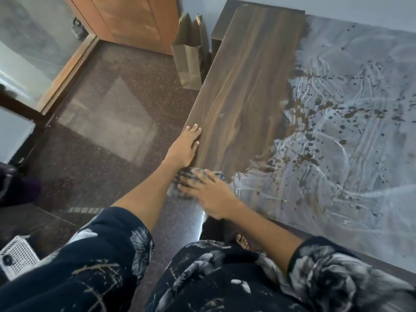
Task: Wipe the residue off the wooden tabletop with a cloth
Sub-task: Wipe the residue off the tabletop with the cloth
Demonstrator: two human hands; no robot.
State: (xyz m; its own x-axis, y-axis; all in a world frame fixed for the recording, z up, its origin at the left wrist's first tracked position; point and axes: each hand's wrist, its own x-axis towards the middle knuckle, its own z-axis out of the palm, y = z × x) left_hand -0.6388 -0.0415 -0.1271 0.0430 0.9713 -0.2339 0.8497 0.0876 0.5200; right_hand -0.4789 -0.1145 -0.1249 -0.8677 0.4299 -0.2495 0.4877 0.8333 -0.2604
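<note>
The dark wooden tabletop (243, 91) runs away from me. Its left strip is bare wood, and a whitish-grey smeared residue (351, 140) with brown specks covers the right part. My left hand (184, 147) rests flat on the table's left edge, fingers straight. My right hand (209, 192) presses flat on a grey cloth (177, 183) at the near left corner, fingers spread and blurred with motion. Most of the cloth is hidden under that hand.
A brown paper bag (191, 52) stands on the dark speckled floor (108, 122) beside the table's far left. Wooden cabinet doors (126, 19) are at the back. A white perforated basket (18, 257) sits at the lower left. My bare foot (242, 240) shows under the table edge.
</note>
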